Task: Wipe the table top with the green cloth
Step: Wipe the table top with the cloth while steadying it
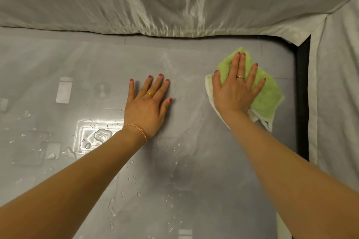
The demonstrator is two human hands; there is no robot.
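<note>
The grey table top point(184, 83) fills the view, glossy and wet. A green cloth point(269, 95) with a white edge lies crumpled near the table's far right corner. My right hand point(236, 89) presses flat on the cloth with fingers spread and straight. My left hand point(148, 105) rests flat on the bare table top near the middle, fingers straight and spread, holding nothing. Water drops and a small puddle point(101, 135) lie on the left and near parts of the surface.
A grey fabric sheet point(174, 2) hangs along the table's far edge, and more of it drapes on the right point(334, 93). A dark gap point(303, 99) runs beside the table's right edge.
</note>
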